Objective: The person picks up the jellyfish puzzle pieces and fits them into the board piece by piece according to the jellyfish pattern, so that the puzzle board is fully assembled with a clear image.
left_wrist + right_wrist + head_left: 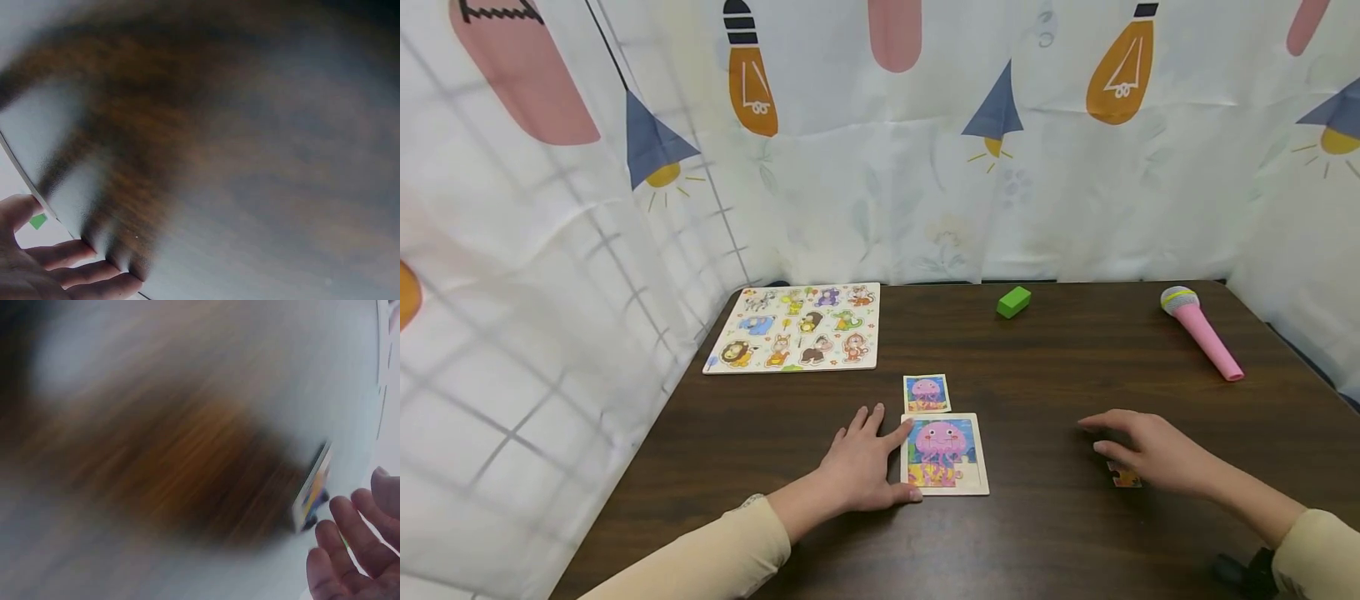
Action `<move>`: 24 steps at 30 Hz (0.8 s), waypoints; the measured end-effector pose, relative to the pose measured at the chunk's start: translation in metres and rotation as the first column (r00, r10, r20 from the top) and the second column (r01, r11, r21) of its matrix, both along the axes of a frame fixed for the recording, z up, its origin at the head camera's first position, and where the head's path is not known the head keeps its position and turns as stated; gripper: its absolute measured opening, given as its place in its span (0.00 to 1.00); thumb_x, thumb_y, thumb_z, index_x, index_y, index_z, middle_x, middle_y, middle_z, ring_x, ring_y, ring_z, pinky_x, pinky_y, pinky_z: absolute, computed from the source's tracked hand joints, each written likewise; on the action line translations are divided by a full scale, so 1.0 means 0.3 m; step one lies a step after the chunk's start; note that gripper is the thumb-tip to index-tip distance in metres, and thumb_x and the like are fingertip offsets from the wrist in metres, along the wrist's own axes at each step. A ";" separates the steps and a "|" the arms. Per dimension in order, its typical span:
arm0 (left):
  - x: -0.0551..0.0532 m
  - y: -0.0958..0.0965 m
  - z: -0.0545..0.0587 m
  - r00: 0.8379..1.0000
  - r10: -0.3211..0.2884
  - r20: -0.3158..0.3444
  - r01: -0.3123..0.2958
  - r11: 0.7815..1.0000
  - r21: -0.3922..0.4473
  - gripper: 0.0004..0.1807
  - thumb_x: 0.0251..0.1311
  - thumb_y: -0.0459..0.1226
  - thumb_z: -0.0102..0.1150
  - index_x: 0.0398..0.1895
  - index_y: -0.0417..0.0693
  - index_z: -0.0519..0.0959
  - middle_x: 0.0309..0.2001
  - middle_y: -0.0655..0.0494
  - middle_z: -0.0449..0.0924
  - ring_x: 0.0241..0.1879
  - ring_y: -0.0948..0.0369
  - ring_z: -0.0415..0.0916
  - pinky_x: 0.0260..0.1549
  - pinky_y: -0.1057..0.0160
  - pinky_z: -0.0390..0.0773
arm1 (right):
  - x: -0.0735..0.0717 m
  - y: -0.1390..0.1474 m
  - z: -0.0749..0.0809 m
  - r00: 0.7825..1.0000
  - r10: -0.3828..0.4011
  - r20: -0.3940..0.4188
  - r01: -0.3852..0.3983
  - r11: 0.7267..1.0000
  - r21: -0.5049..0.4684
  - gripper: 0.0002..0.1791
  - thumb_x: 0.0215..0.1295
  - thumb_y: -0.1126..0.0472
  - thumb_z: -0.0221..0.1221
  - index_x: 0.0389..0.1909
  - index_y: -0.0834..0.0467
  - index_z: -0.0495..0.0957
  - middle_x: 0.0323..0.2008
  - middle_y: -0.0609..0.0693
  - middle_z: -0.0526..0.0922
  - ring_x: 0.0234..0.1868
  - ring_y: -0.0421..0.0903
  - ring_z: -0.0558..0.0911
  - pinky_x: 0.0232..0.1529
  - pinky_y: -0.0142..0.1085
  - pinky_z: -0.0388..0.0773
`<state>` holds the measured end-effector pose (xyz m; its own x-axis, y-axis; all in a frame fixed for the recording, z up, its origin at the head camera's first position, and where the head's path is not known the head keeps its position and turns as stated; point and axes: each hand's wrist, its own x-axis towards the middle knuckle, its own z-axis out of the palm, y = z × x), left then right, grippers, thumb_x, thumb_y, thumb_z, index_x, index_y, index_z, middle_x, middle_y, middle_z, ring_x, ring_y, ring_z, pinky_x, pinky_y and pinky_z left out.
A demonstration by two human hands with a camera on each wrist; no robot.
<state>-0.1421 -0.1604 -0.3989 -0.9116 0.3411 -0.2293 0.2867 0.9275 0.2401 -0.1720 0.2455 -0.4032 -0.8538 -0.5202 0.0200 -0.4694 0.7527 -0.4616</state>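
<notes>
A small jigsaw puzzle in a pale frame (943,454) lies on the dark table, showing a pink jellyfish, with bare backing at its lower right corner. My left hand (868,462) rests at its left edge, index fingertip by the upper corner and thumb by the lower one. Touching or just above the frame's top lies a card (927,393) with the same jellyfish picture. To the right, my right hand (1150,450) hovers with relaxed fingers over an orange and dark puzzle piece (1124,476), partly hidden in the head view. In the right wrist view, that piece (312,490) lies beside the fingertips.
An animal puzzle board (797,327) lies at the back left of the table (1037,533). A green block (1013,302) stands near the back edge, and a pink toy microphone (1202,333) lies at the back right. Patterned curtains (880,192) hang behind the table.
</notes>
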 end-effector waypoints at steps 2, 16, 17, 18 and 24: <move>-0.001 0.000 0.000 1.000 0.001 0.000 -0.001 1.000 -0.002 0.51 0.53 0.67 0.68 0.79 0.61 0.63 0.79 0.37 0.55 0.79 0.37 0.52 0.67 0.32 0.65 | 0.004 0.046 -0.011 0.999 -0.031 -0.023 0.031 0.999 0.010 0.17 0.69 0.59 0.65 0.57 0.58 0.83 0.53 0.51 0.87 0.50 0.42 0.85 0.45 0.37 0.82; 0.001 -0.002 0.002 1.000 0.004 0.000 -0.004 1.000 0.002 0.52 0.52 0.66 0.68 0.79 0.60 0.64 0.79 0.36 0.55 0.78 0.36 0.52 0.67 0.31 0.65 | 0.033 0.132 -0.095 0.989 -0.034 -0.147 0.027 0.998 -0.051 0.22 0.47 0.52 0.80 0.43 0.46 0.83 0.41 0.37 0.79 0.40 0.27 0.71 0.37 0.29 0.75; 0.001 -0.001 0.002 1.000 0.003 0.001 -0.003 1.000 0.004 0.51 0.52 0.66 0.68 0.79 0.60 0.64 0.79 0.36 0.55 0.78 0.36 0.52 0.67 0.31 0.65 | 0.033 0.128 -0.097 0.985 -0.030 -0.169 0.021 0.998 -0.053 0.22 0.46 0.53 0.80 0.42 0.45 0.82 0.40 0.36 0.78 0.39 0.27 0.71 0.36 0.30 0.75; 0.001 0.000 0.001 1.000 0.004 0.001 -0.004 1.000 0.007 0.51 0.52 0.66 0.68 0.79 0.60 0.64 0.79 0.37 0.55 0.78 0.36 0.52 0.67 0.31 0.65 | 0.033 0.125 -0.097 0.982 -0.027 -0.185 0.017 0.998 -0.053 0.22 0.46 0.53 0.80 0.41 0.45 0.82 0.40 0.36 0.77 0.39 0.27 0.71 0.36 0.30 0.74; 0.002 0.003 0.001 1.000 0.002 -0.001 -0.002 1.000 0.002 0.51 0.53 0.66 0.68 0.79 0.60 0.63 0.79 0.37 0.55 0.78 0.37 0.52 0.67 0.32 0.65 | 0.031 0.098 -0.087 0.977 -0.002 -0.214 -0.017 0.996 -0.086 0.23 0.46 0.56 0.80 0.41 0.47 0.80 0.37 0.33 0.79 0.37 0.25 0.75 0.34 0.29 0.76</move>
